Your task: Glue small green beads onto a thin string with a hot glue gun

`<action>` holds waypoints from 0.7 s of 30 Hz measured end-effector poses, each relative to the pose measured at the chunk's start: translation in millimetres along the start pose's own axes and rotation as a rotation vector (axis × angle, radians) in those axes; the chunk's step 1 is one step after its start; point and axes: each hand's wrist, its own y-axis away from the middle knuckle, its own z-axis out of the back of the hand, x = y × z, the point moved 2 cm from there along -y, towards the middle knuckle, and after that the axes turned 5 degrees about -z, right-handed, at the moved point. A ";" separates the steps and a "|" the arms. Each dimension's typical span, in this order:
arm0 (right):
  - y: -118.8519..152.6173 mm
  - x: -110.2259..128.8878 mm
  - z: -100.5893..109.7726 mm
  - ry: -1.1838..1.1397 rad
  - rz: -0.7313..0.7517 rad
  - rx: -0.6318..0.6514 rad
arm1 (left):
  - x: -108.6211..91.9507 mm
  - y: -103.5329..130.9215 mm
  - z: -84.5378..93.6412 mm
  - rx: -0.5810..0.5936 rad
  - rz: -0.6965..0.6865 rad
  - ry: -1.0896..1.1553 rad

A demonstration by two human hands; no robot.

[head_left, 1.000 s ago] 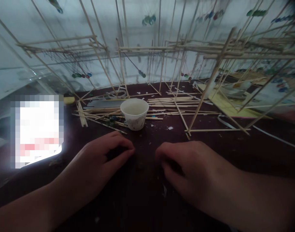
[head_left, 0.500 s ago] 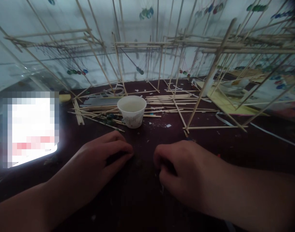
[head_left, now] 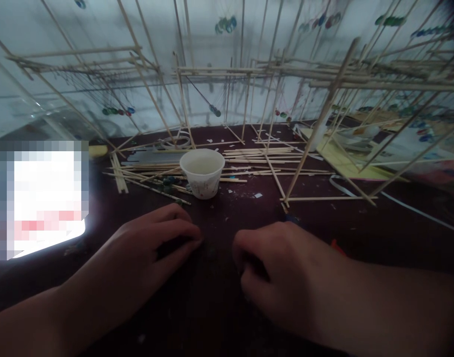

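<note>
1. Two bare hands faced each other, a gap between them, over one dark table (head_left: 212,317).
2. The left hand (head_left: 163,243) had its fingers bent, thumb and forefinger tips drawn together; whether anything thin was pinched there could not be told.
3. The right hand (head_left: 275,267) was curled inward, thumb near the bent forefinger; its grip, too, could not be told, the inside being hidden.
4. One white cup (head_left: 202,173) stood upright just beyond the hands, nearer the left, touched by neither.
5. Loose wooden sticks (head_left: 264,154), well over ten but too overlapped to count, lay behind and on both sides of the cup.
6. At least two stick frames rose beyond: a left frame (head_left: 78,51), with a hanging row of about four marbles (head_left: 118,112), and a right frame (head_left: 324,114), its near corner resting on the table past the right hand.
7. More marbles hung in several clusters before one pale wall (head_left: 100,25), too blurred to count.
8. One bright, pixelated panel (head_left: 44,193) glowed at left; one yellow sheet (head_left: 375,168) lay at right.
</note>
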 end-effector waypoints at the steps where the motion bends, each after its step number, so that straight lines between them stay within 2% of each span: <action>1: 0.5 -0.2 0.2 -0.007 0.007 -0.007 | 0.1 0.6 0.3 -0.010 -0.014 -0.003; 5: 0.8 0.6 1.7 -0.024 0.004 -0.014 | 2.0 3.7 2.5 -0.023 -0.058 -0.017; 10: 0.7 2.3 0.9 -0.009 -0.010 -0.012 | 3.4 7.1 4.6 0.017 -0.103 -0.051; 16: 0.0 1.3 -1.6 0.005 0.021 -0.004 | -2.2 5.1 4.2 -0.019 -0.096 -0.039; 21: -0.5 3.0 0.3 0.038 -0.006 0.037 | -4.1 5.5 4.7 0.004 -0.100 -0.047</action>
